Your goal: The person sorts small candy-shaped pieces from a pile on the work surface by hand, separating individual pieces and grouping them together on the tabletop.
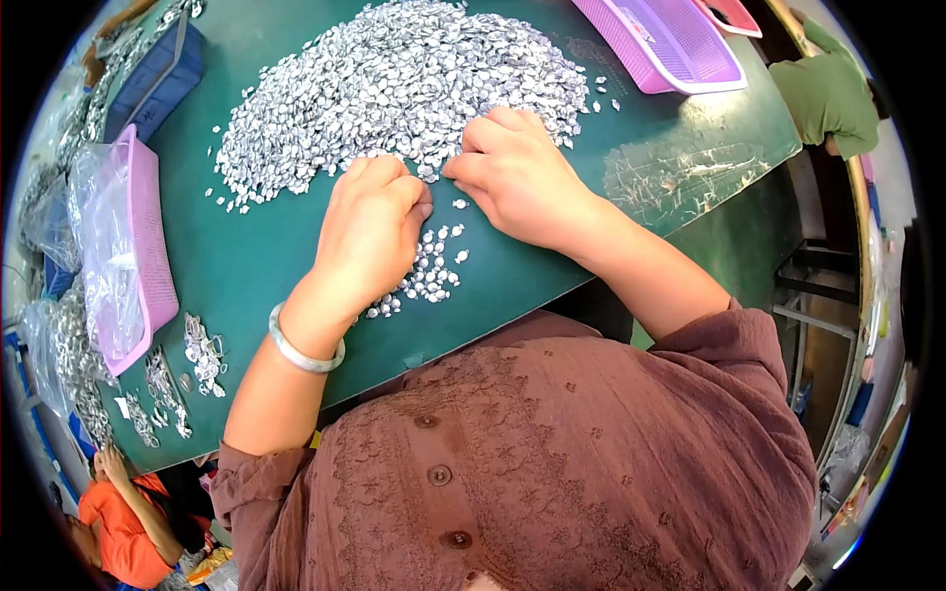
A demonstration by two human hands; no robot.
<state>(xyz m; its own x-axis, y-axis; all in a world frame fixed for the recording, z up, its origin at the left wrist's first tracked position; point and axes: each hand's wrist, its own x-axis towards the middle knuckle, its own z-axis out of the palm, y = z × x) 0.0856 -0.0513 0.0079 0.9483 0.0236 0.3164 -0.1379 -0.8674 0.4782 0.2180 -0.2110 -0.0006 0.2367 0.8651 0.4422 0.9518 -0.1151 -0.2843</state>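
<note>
A wide heap of small silvery metal pieces (394, 84) lies on the green tabletop (256, 246). At its near edge, my left hand (370, 222) is closed with the fingers curled under; whatever it pinches is hidden. To its right, my right hand (517, 177) has thumb and fingers drawn together against the heap's edge, and I cannot make out what is between them. A smaller group of loose silvery pieces (429, 271) lies nearer to me, partly behind my left hand. One single piece (460, 204) sits between the group and my right hand.
A purple basket (153, 236) with clear plastic bags stands at the left, near a blue bin (158, 79). Metal chain-like parts (202, 355) lie at the near left. Another purple basket (680, 49) is at the far right. Other people in orange (123, 532) and green (823, 98) are nearby.
</note>
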